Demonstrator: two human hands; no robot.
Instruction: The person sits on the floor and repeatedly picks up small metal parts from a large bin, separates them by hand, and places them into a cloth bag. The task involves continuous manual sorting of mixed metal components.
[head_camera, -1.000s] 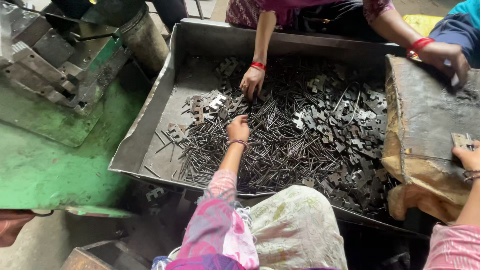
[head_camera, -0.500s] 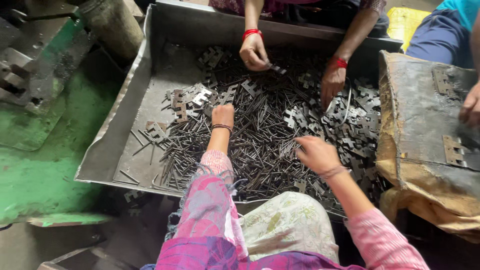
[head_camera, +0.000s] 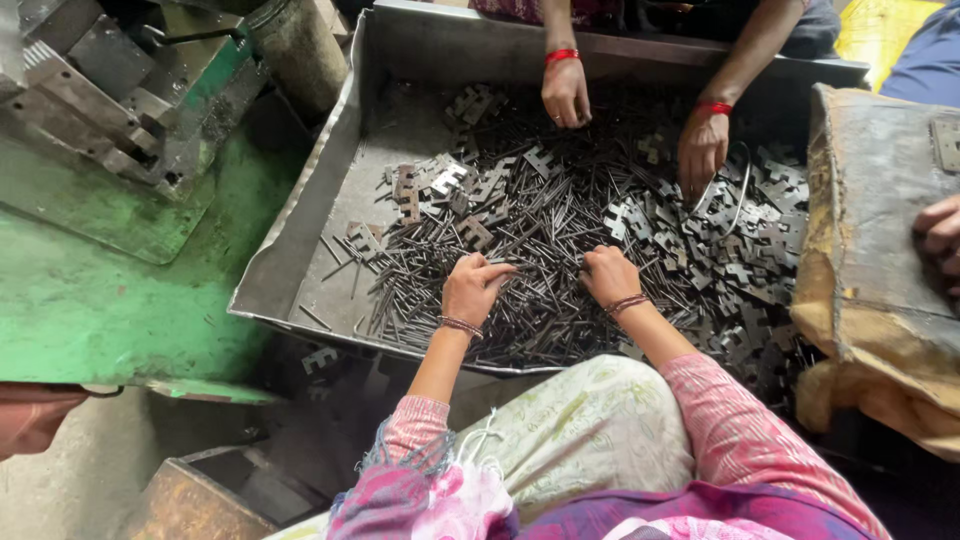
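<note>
At the far left stood a green machine body (head_camera: 90, 300) with a grey steel die block (head_camera: 80, 90) on it, bearing no visible label or sign, and below it a rusty open box (head_camera: 215, 500) sat on the floor. Next came the large grey sheet-metal tray (head_camera: 330, 210), its floor covered with a heap of thin dark metal strips (head_camera: 540, 240) mixed with notched, flat stamped plates (head_camera: 470, 190). The person's left hand (head_camera: 472, 288) rested palm down on the strips near the tray's front edge, fingers curled and pinching into the heap; whether it actually gripped a strip could not be told. The right hand (head_camera: 607, 275) lay just beside it, likewise knuckles up with fingers dug into the pile, its hold hidden. Sorting here would likely go best by raking lightly with the fingertips, lifting few pieces at a time and keeping skin off the sharp stamped edges. Across the tray, another person's two hands (head_camera: 566, 92) with red bangles picked through the far side. At the right, a worn brown sack-wrapped bundle (head_camera: 880, 260), plain and unmarked, leaned against the tray, with a yellow patch (head_camera: 880, 30) behind it.
</note>
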